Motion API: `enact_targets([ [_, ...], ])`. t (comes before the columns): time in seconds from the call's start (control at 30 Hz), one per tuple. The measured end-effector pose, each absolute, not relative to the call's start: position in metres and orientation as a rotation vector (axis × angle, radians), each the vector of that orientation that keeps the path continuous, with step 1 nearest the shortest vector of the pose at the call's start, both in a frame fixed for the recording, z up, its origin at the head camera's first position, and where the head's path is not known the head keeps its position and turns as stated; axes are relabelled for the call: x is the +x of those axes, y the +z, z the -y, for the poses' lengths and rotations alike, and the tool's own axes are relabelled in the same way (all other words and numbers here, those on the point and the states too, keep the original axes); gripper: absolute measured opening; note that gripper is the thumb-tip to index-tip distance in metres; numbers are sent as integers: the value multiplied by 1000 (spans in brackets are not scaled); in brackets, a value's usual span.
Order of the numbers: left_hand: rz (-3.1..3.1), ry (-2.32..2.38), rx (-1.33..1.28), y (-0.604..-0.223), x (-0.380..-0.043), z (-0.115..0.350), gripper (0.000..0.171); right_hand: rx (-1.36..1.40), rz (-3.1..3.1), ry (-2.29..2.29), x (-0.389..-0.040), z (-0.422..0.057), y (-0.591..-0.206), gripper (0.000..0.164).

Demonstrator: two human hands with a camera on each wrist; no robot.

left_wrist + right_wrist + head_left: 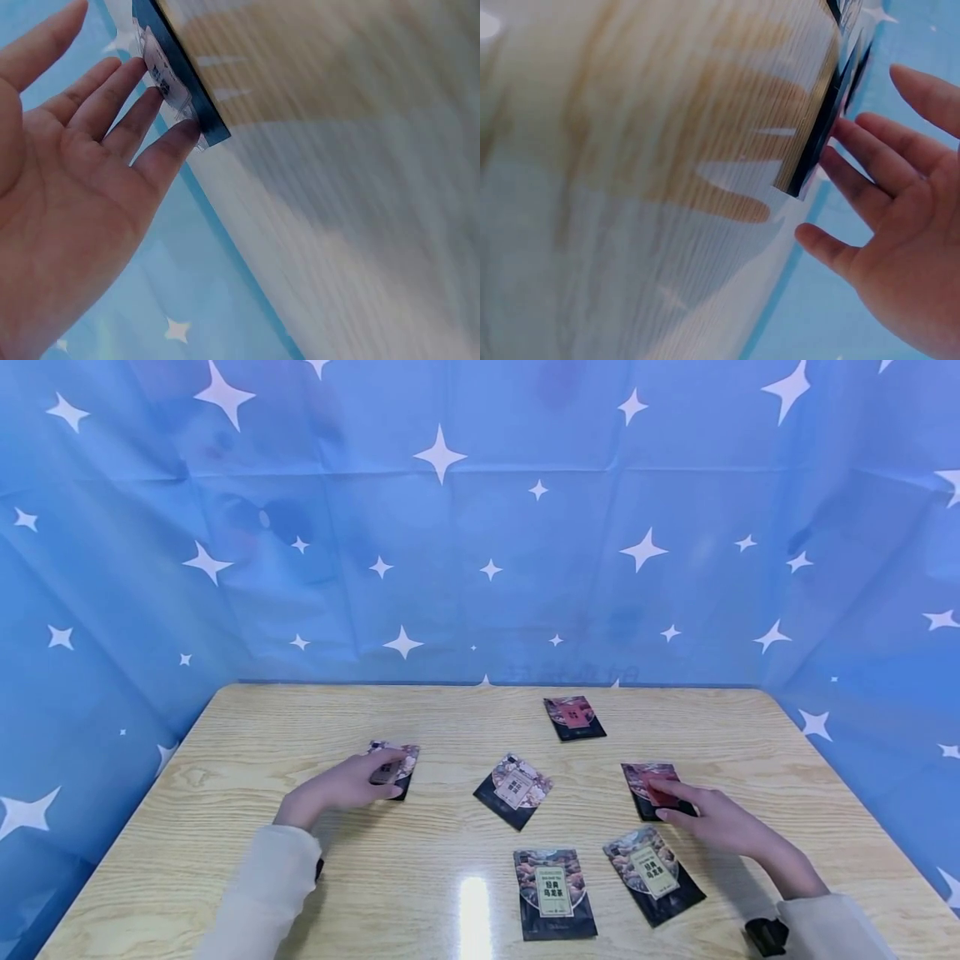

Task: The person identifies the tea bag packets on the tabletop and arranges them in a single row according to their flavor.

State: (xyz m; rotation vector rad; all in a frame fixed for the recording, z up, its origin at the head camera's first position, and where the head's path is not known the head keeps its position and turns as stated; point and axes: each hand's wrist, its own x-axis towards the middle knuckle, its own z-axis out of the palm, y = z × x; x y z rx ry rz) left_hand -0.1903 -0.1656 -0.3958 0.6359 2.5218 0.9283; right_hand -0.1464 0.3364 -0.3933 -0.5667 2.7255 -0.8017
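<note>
At the left of the table in the head view, my left hand (347, 785) rests over a pink-label tea sachet (409, 761). In the left wrist view its fingertips touch the face of that flat sachet (180, 67), fingers spread and only slightly bent. On the right side, my right hand (720, 822) lies over a red-label tea sachet (647, 771), partly covering it. The right wrist view has the fingertips against the dark sachet (817, 139), with the thumb held apart from it. Both sachets lie on the tabletop.
Between the hands lies another pink-label sachet (513, 791), turned at an angle. A second red-label sachet (575, 718) is at the back. Nearer the front are two green-label oolong tea sachets (555, 893) on the wooden table (397, 877). A blue starry cloth (480, 527) hangs behind.
</note>
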Motion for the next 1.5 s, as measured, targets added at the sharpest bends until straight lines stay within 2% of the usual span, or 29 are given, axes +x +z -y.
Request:
enact_targets([
  [0.77, -2510, 1024, 583, -395, -153, 246, 61, -548, -2723, -802, -148, -337, -393, 54],
  [1.23, -2488, 1061, 558, -397, -147, 251, 62, -544, -2728, -812, -146, -337, -394, 54],
  [1.5, -2628, 1111, 567, -398, -145, 255, 52, -539, -2729, -819, -145, -337, -394, 54],
])
